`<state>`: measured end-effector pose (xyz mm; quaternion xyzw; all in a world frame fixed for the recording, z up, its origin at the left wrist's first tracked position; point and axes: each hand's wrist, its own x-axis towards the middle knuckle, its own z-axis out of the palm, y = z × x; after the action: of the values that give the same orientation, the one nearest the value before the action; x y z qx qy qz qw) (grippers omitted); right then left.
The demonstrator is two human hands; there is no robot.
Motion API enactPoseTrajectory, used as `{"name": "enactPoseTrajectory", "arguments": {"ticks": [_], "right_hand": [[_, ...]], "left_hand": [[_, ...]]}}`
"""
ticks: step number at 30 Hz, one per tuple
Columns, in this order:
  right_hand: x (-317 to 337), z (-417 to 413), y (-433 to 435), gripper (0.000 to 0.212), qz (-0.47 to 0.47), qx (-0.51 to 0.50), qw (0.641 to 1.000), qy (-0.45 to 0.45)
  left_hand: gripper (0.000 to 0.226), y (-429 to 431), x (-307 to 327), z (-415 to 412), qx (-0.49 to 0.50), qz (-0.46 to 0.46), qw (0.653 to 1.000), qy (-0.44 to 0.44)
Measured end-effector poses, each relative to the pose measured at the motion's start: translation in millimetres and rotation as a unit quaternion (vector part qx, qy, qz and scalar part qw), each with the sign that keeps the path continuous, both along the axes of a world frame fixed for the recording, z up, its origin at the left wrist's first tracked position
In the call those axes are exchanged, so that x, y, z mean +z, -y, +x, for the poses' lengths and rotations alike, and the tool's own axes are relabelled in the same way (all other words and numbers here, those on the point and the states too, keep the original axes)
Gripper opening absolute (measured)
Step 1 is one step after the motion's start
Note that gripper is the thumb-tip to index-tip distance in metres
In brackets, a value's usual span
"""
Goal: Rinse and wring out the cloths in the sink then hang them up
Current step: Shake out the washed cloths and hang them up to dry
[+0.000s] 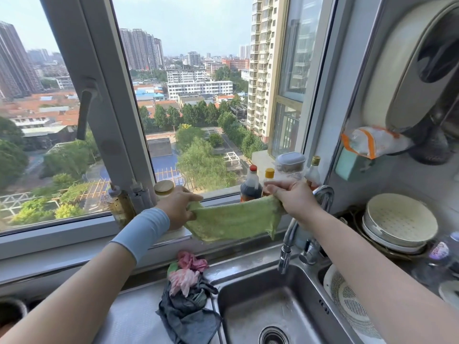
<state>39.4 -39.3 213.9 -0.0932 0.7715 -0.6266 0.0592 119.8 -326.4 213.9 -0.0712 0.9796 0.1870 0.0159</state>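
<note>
Both hands, left [179,207] and right [294,197], pinch the green cloth [233,220] (stretched taut between them)

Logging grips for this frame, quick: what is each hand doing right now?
Left hand: closed, pinching the left end of the green cloth.
Right hand: closed, gripping the cloth's right end, stretching it out above the sill.

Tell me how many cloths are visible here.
3. The green cloth is stretched between the left hand and right hand; the pink cloth lies crumpled on the dark grey cloth, on the counter left of the sink. The pile may hide more.
</note>
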Motion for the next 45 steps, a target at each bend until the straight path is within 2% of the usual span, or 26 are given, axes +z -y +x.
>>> {"name": "enactPoseTrajectory", "arguments": {"ticks": [2, 3, 5, 7, 9, 10, 11, 12, 13, 14, 15, 16, 17, 19, 21, 23, 26, 30, 32, 34, 35, 36, 40, 42, 44, 45], "right_hand": [[2.9, 2.1, -5.5, 0.018, -0.046, 0.056, 0.996, 0.054], [4.0, 2.8, -9.1, 0.018, -0.035, 0.079, 0.995, 0.057], [5.7, 1.5, -15.8, 0.031, 0.07, 0.099, 0.993, 0.011], [8.9, 2.1, -18.2, 0.038, 0.244, 0.075, 0.964, -0.073], [14.4, 2.8, -19.8, 0.023, 0.309, 0.03, 0.94, -0.139], [16.8, 1.1, -21.9, 0.012, 0.303, 0.021, 0.942, -0.143], [20.7, 0.1, -24.7, 0.007, 0.265, 0.025, 0.957, -0.12], [25.7, -0.4, -27.1, 0.011, 0.194, 0.04, 0.978, -0.07], [29.3, -1.0, -29.1, 0.019, 0.104, 0.061, 0.993, -0.007], [32.7, -0.8, -30.8, 0.028, 0.028, 0.07, 0.996, 0.043], [35.7, -1.3, -33.5, 0.033, -0.005, 0.061, 0.996, 0.058], [37.3, -2.0, -36.1, 0.035, -0.009, 0.038, 0.998, 0.053], [37.1, -3.4, -39.2, 0.035, 0.006, 0.004, 0.999, 0.037], [33.6, -5.4, -47.8, 0.029, 0.038, -0.058, 0.998, 0.002], [26.0, -7.8, -61.3, 0.017, 0.055, -0.108, 0.991, -0.049], [17.6, -11.8, -79.0, 0.012, 0.06, -0.147, 0.983, -0.094], [10.5, -20.7, -109.2, 0.016, 0.024, -0.226, 0.968, -0.103], [-4.2, -41.5, -148.3, 0.02, 0.021, -0.321, 0.946, -0.045], [-12.1, -48.8, -156.9, 0.02, 0.072, -0.334, 0.94, -0.004], [-19.1, -52.4, -159.8, 0.031, 0.185, -0.301, 0.935, 0.039], [-23.9, -54.5, -160.3, 0.04, 0.251, -0.272, 0.928, 0.037], [-29.4, -56.7, -159.3, 0.047, 0.303, -0.239, 0.923, 0.006], [-40.5, -55.2, -135.5, 0.047, 0.323, -0.028, 0.917, -0.231], [-39.6, -59.6, -124.8, 0.048, 0.336, 0.057, 0.904, -0.259], [-39.4, -68.6, -129.0, 0.048, 0.357, 0.068, 0.898, -0.247], [-40.1, -72.5, -135.6, 0.048, 0.372, 0.058, 0.895, -0.24]], "left_hand": [[0.038, 1.2, -1.1, -2.1, -0.011, -0.006, 1.0, -0.005], [0.03, 2.1, -0.2, -3.2, -0.023, -0.023, 0.999, -0.002], [0.026, 2.4, 4.9, -5.4, -0.043, -0.067, 0.997, 0.009], [0.029, 0.5, 13.6, -8.6, -0.044, -0.101, 0.994, 0.009], [0.033, -1.8, 21.9, -13.3, -0.038, -0.113, 0.993, -0.004], [0.034, -2.1, 24.6, -15.1, -0.029, -0.074, 0.997, -0.016], [0.031, -1.8, 26.3, -16.1, -0.015, 0.021, 0.999, -0.03], [0.027, -2.0, 27.5, -17.1, 0.004, 0.168, 0.985, -0.042], [0.022, -4.4, 30.6, -16.7, 0.018, 0.337, 0.94, -0.044], [0.019, -8.1, 34.1, -15.6, 0.022, 0.478, 0.877, -0.036], [0.017, -11.9, 36.2, -16.3, 0.019, 0.562, 0.826, -0.035], [0.015, -16.4, 37.3, -18.8, 0.014, 0.587, 0.808, -0.044], [0.014, -21.7, 38.0, -22.6, 0.013, 0.574, 0.817, -0.058], [0.019, -34.0, 36.8, -31.7, 0.024, 0.462, 0.88, -0.109], [0.015, -49.0, 36.1, -40.5, 0.02, 0.362, 0.919, -0.158], [0.024, -66.0, 34.8, -53.8, 0.005, 0.341, 0.927, -0.155], [0.049, -97.1, 37.6, -78.6, -0.013, 0.37, 0.923, -0.105], [0.044, -145.1, 39.4, -124.4, -0.005, 0.317, 0.937, -0.144], [0.036, -171.9, 31.8, -146.3, -0.009, 0.247, 0.961, -0.126], [0.046, -195.7, 16.6, -159.4, -0.057, 0.097, 0.993, -0.029], [0.051, -205.9, 7.7, -161.4, -0.072, 0.046, 0.996, 0.001], [0.05, -215.5, 0.8, -160.3, -0.084, 0.036, 0.996, 0.01], [0.036, -247.2, -23.5, -142.7, -0.115, 0.245, 0.962, -0.018], [0.034, -256.4, -28.9, -135.9, -0.13, 0.343, 0.93, -0.007], [0.03, -257.8, -29.3, -135.8, -0.134, 0.462, 0.876, 0.027], [0.029, -257.3, -28.5, -136.9, -0.138, 0.484, 0.863, 0.042]]}}
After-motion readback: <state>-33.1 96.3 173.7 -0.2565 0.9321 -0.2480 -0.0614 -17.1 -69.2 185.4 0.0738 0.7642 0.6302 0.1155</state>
